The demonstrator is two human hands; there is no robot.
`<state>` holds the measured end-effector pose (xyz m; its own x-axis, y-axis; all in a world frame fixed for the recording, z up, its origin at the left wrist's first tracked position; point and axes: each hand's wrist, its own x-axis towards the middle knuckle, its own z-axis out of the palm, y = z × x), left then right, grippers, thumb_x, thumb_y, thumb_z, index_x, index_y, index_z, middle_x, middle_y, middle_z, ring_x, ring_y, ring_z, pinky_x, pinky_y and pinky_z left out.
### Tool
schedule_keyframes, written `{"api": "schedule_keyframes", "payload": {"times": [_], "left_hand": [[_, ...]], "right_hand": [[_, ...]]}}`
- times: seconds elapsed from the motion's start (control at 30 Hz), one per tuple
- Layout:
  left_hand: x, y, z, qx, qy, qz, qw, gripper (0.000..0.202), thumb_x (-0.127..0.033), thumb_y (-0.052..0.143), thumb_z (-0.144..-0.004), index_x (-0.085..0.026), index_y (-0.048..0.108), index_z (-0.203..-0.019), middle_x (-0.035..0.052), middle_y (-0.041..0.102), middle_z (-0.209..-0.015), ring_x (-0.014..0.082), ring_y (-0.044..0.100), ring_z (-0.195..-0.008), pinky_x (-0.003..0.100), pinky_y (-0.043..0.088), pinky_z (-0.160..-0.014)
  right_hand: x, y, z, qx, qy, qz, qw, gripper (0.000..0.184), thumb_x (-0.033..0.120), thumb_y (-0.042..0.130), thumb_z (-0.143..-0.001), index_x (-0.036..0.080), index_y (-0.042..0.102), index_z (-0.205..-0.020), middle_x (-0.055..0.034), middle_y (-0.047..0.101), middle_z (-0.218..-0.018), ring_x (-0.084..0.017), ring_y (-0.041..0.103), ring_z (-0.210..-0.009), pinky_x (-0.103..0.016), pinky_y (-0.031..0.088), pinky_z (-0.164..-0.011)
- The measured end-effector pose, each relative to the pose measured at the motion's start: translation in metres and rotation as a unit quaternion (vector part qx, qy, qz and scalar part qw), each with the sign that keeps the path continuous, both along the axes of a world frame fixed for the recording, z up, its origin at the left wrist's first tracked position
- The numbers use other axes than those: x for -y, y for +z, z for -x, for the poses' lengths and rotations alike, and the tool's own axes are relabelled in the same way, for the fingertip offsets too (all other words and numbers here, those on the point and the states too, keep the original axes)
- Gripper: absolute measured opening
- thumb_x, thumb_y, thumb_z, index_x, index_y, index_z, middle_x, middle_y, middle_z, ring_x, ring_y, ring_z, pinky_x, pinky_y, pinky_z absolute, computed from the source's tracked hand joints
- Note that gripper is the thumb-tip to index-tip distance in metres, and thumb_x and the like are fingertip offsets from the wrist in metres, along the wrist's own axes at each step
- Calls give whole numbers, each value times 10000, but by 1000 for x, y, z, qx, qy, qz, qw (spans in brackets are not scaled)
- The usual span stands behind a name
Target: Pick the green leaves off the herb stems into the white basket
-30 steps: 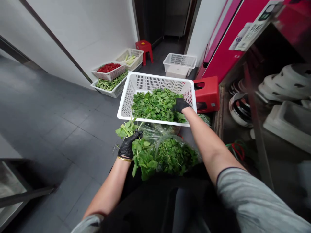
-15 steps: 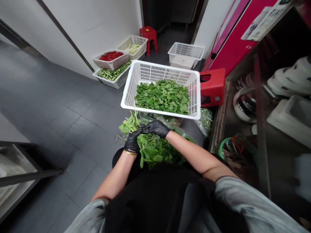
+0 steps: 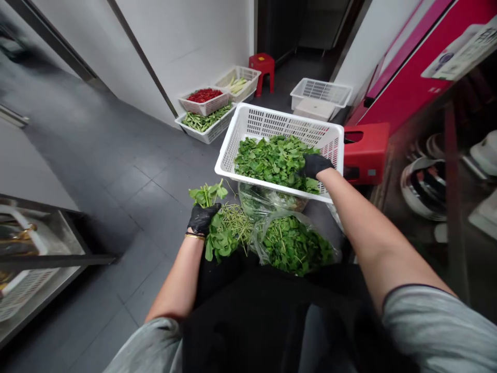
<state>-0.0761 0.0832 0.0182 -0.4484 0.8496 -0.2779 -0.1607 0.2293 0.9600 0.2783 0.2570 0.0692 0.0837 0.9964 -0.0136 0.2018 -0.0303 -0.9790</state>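
Observation:
My left hand (image 3: pixel 202 217), in a black glove, is closed around a bunch of green leafy stems (image 3: pixel 217 235) held over my lap. My right hand (image 3: pixel 313 166), also gloved in black, reaches into a white slotted basket (image 3: pixel 248 122) and rests on the picked green leaves (image 3: pixel 272 158) at its right side; its fingers are curled among the leaves. Below the basket lies a clear plastic bag of more greens (image 3: pixel 295 246), open toward me.
Against the far wall stand white baskets of red chillies (image 3: pixel 204 96), green beans (image 3: pixel 200 123) and pale stalks (image 3: pixel 236 84). A red stool (image 3: pixel 263 65), an empty white basket (image 3: pixel 320 93) and a red box (image 3: pixel 365 153) lie beyond. Shelves with bowls are at right, a metal rack at left.
My right hand left the bunch and went forward into the basket onto the leaves. My left hand kept hold of the bunch. The view swung to the left.

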Motion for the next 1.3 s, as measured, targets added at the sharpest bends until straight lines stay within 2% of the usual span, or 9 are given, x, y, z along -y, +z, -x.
{"api": "schedule_keyframes", "payload": {"times": [0.13, 0.23, 0.33, 0.43, 0.6, 0.8, 0.93, 1.13, 1.3], "left_hand": [[2, 11, -23, 55, -102, -1, 993, 335, -236, 880, -489, -90, 762, -766, 98, 747, -767, 215, 682, -709, 345, 551, -737], [-1, 18, -46, 89, -180, -10, 980, 316, -267, 869, -522, -98, 765, -768, 98, 750, -777, 226, 688, -716, 372, 552, -759], [-4, 19, -59, 121, -204, -38, 971, 420, -233, 878, -498, -135, 762, -889, 77, 756, -877, 233, 692, -751, 378, 553, -747], [-2, 15, -58, 138, -212, -16, 967, 376, -242, 872, -519, -129, 758, -859, 73, 751, -825, 214, 684, -702, 363, 553, -723], [2, 8, -56, 128, -223, 0, 966, 300, -275, 858, -552, -115, 757, -785, 72, 730, -735, 192, 668, -675, 339, 544, -724], [2, 1, -66, 128, -212, 19, 969, 295, -311, 861, -525, -119, 756, -722, 84, 739, -754, 211, 671, -716, 353, 539, -737], [-2, -4, -76, 105, -233, 17, 967, 318, -329, 860, -529, -120, 759, -747, 98, 747, -791, 251, 686, -805, 412, 527, -834], [-11, 7, -95, 114, -256, -10, 960, 437, -269, 901, -436, -130, 740, -817, 90, 750, -844, 260, 688, -843, 445, 518, -881], [0, 19, -90, 132, -235, 10, 963, 405, -269, 891, -468, -119, 734, -809, 90, 745, -829, 249, 689, -777, 417, 533, -819]], "right_hand": [[30, 1, 50, 78, 49, -47, 995, 372, 133, 821, -565, 132, 698, -916, -147, 643, -1175, -263, 526, -1168, -384, 460, -941], [68, -4, 104, -29, 285, -17, 958, 560, 269, 747, -704, 203, 588, -1236, -85, 638, -1236, -159, 646, -877, -280, 546, -702], [89, -14, 130, -66, 374, 64, 923, 431, 289, 780, -644, 131, 674, -1031, -52, 732, -895, -91, 604, -573, -191, 478, -496], [91, -17, 117, -105, 356, 121, 921, 319, 282, 823, -545, 109, 673, -767, -12, 675, -584, -90, 549, -421, -186, 424, -403], [62, 5, 65, -169, 263, 40, 949, 244, 336, 757, -676, 116, 693, -761, -33, 704, -644, -61, 496, -380, -175, 393, -363], [8, 4, 16, 157, 46, -46, 986, 275, 318, 579, -834, 79, 710, -797, -96, 740, -882, -96, 660, -744, -184, 520, -739], [31, 5, 43, 356, 112, -104, 922, 482, 345, 753, -719, 83, 691, -1118, -167, 659, -1206, -255, 604, -1132, -363, 433, -1004], [87, 17, 110, 474, 390, -84, 785, 330, 356, 617, -852, 139, 710, -1082, -144, 720, -1053, -250, 669, -976, -290, 469, -802], [64, 8, 84, 408, 329, -142, 839, 253, 286, 516, -917, 135, 707, -987, -121, 720, -1030, -205, 664, -948, -266, 455, -808]]}}
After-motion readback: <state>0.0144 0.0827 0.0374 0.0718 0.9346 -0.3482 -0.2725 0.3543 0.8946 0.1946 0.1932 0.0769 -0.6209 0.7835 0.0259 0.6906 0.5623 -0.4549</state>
